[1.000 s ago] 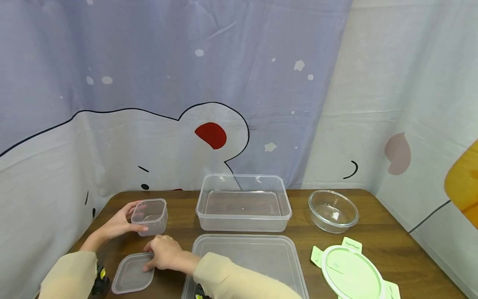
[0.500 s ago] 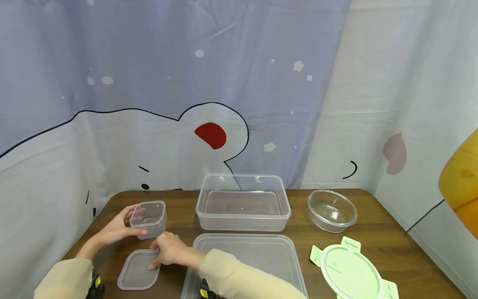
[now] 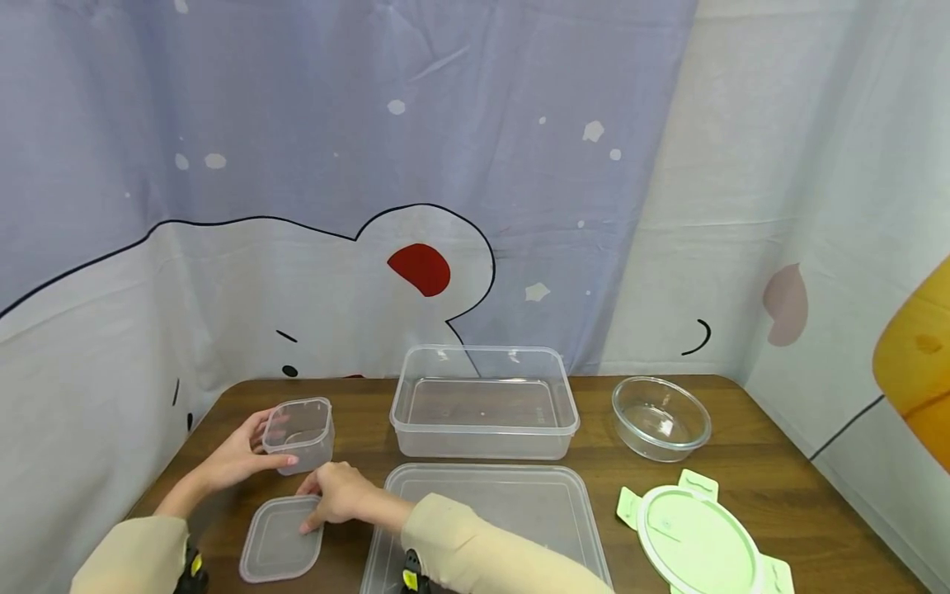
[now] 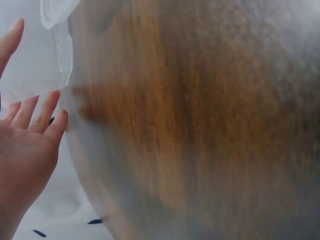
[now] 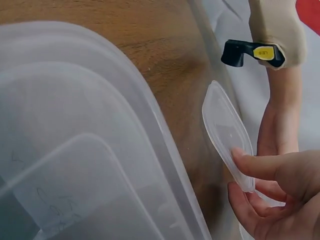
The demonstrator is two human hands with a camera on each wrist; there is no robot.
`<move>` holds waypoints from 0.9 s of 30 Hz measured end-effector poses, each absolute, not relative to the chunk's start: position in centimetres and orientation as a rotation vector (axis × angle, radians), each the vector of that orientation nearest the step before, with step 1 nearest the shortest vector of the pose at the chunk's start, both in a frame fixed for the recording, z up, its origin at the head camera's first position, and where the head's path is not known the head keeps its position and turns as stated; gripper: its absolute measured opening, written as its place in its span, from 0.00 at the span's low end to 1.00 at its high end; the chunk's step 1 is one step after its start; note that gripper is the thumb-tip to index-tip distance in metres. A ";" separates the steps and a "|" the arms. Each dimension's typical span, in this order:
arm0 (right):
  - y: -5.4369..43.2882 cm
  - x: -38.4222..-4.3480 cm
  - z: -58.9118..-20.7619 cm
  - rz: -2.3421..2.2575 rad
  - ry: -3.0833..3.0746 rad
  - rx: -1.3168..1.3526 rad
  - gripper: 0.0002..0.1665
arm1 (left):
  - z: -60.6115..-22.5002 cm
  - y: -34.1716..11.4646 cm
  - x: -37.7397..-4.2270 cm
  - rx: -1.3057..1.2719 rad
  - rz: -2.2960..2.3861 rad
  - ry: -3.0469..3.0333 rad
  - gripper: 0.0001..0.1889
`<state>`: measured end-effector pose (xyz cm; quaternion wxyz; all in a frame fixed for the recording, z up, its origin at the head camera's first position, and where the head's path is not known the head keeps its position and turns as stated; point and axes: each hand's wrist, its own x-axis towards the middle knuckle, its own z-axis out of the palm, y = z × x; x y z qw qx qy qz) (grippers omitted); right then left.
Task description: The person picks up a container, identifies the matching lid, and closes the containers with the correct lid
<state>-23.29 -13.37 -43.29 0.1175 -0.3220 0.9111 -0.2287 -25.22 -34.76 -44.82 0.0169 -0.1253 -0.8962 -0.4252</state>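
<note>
At the left of the wooden table (image 3: 359, 417): we found the small clear container (image 3: 315, 452) with its mouth facing up, well to the left of the large clear container (image 3: 482, 446).
Left hand (image 3: 239, 452): we noted thumb and fingers set wide, holding the small clear container between them, the thumb on the near side and the other fingers behind.
Right hand (image 3: 341, 493): we recorded a narrow grip, thumb and fingers pinching the small lid (image 3: 278, 540) by its edge.
Small lid: we placed it on the person's side of the small clear container, near it but apart; whether it rested on the wood we could not tell.
Large lid (image 3: 512, 499): we observed it flat before the large clear container, with the right sleeve (image 3: 497, 549) passing over its lower part.
Right side: we listed a round glass bowl (image 3: 653, 450) towards the back and a green lid (image 3: 698, 536) with flaps nearer the person, its lower edge out of the head view.
Backdrop: we saw a printed curtain (image 3: 519, 82) behind the table.
</note>
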 end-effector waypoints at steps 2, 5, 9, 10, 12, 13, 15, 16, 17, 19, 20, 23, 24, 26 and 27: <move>-13.2 -23.3 -43.1 -0.680 2.672 -0.927 0.16 | -44.7 -34.7 -25.1 -0.387 -1.326 -2.784 0.44; -13.0 -23.4 -43.0 -0.706 2.674 -0.906 0.10 | -44.6 -34.6 -25.1 -0.388 -1.325 -2.784 0.44; -12.6 -23.5 -42.8 -0.741 2.664 -0.893 0.07 | -44.8 -34.6 -25.3 -0.402 -1.316 -2.775 0.46; -12.5 -23.5 -42.8 -0.754 2.658 -0.886 0.07 | -44.9 -34.6 -25.3 -0.406 -1.312 -2.776 0.46; -12.3 -23.5 -42.6 -0.776 2.654 -0.877 0.07 | -45.0 -34.5 -25.4 -0.416 -1.319 -2.773 0.48; -12.2 -23.5 -42.5 -0.787 2.654 -0.868 0.07 | -45.1 -34.5 -25.4 -0.426 -1.325 -2.770 0.48; -12.0 -23.5 -42.4 -0.807 2.655 -0.843 0.06 | -45.2 -34.5 -25.5 -0.431 -1.331 -2.768 0.49; -11.9 -23.5 -42.3 -0.814 2.655 -0.832 0.05 | -45.2 -34.5 -25.6 -0.425 -1.335 -2.767 0.49; -11.8 -23.5 -42.2 -0.813 2.663 -0.823 0.05 | -45.2 -34.5 -25.6 -0.424 -1.338 -2.765 0.50; -11.5 -23.5 -42.1 -0.822 2.662 -0.811 0.04 | -45.2 -34.5 -25.7 -0.421 -1.341 -2.763 0.50; -11.3 -23.5 -42.1 -0.826 2.661 -0.813 0.04 | -45.2 -34.5 -25.7 -0.416 -1.343 -2.764 0.50; -10.9 -23.6 -41.9 -0.818 2.677 -0.846 0.04 | -45.3 -34.5 -25.7 -0.400 -1.343 -2.770 0.49; -10.8 -23.6 -41.9 -0.819 2.681 -0.863 0.04 | -45.3 -34.5 -25.7 -0.394 -1.343 -2.772 0.49; -10.6 -23.8 -41.7 -0.812 2.701 -0.891 0.03 | -45.4 -34.4 -25.7 -0.391 -1.349 -2.770 0.49; -10.5 -23.8 -41.6 -0.812 2.709 -0.904 0.03 | -45.4 -34.4 -25.7 -0.392 -1.352 -2.769 0.48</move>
